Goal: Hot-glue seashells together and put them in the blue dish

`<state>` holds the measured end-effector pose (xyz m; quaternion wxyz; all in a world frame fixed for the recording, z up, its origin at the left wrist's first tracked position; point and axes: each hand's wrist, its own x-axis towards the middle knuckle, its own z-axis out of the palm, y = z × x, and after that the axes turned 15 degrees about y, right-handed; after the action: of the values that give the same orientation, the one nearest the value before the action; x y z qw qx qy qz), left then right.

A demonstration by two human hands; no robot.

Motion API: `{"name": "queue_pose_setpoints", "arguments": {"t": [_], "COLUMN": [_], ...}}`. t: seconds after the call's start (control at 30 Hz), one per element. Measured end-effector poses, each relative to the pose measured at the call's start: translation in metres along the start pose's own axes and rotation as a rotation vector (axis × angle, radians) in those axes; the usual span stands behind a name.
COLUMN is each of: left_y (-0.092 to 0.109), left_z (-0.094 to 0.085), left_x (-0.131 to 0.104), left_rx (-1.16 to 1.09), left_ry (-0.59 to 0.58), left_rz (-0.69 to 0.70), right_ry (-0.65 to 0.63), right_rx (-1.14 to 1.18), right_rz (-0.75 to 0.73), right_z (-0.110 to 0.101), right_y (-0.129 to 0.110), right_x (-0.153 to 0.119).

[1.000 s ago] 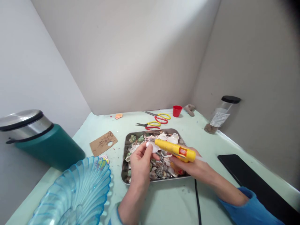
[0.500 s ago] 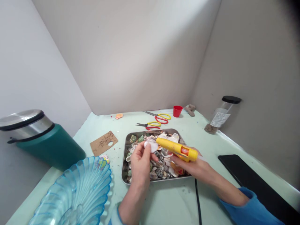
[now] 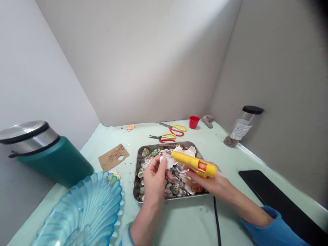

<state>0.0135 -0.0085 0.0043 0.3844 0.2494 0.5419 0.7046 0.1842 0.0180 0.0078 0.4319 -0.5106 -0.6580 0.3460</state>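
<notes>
Between thumb and fingers, my left hand (image 3: 155, 176) pinches a white shell (image 3: 167, 161). My right hand (image 3: 212, 181) is wrapped round a yellow hot glue gun (image 3: 191, 162), an orange trigger area showing below its body. The gun's nozzle points left, close to the shell's upper edge; whether it touches cannot be made out. Both hands are over a metal tray (image 3: 135, 188) filled with mixed shells (image 3: 175, 188), green, spotted, white and orange. A black cord (image 3: 216, 218) runs down the table below the right hand.
Left are a blue scalloped dish (image 3: 84, 212), a green bottle (image 3: 56, 157) and a brown card (image 3: 114, 157). Behind the tray lie two pairs of scissors (image 3: 167, 136) (image 3: 178, 129) and a red cup (image 3: 194, 122). Rightward are a black-lidded jar (image 3: 241, 128) and a black mat (image 3: 276, 201).
The shell in my left hand has turned slightly and shifted a little to the right. The glue gun stays almost where it was, still beside the shell.
</notes>
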Motion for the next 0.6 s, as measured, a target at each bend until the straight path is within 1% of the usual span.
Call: {"name": "queue_pose_setpoints", "arguments": {"t": [0.13, 0.23, 0.33, 0.47, 0.6], "left_y": [0.0012, 0.001, 0.0, -0.0006, -0.0008], "left_z": [0.0009, 0.0007, 0.0002, -0.0001, -0.0002], "left_x": [0.0001, 0.0006, 0.0012, 0.0012, 0.0006], "left_rx": [-0.037, -0.041, -0.026, -0.018, -0.026], "left_ry": [0.037, 0.058, 0.045, 0.021, 0.019], "left_rz": [-0.017, -0.017, -0.015, -0.007, -0.012], "right_ry": [0.044, 0.003, -0.049, -0.074, -0.095], "right_rx": [0.034, 0.045, 0.054, 0.062, 0.091], "right_rz": [0.014, -0.004, -0.019, -0.033, -0.015], "right_z": [0.0001, 0.0002, 0.0003, 0.0007, 0.0008], "right_y": [-0.0012, 0.002, 0.0058, 0.0077, 0.0064], "right_x": [-0.0007, -0.0008, -0.0007, -0.0007, -0.0004]}}
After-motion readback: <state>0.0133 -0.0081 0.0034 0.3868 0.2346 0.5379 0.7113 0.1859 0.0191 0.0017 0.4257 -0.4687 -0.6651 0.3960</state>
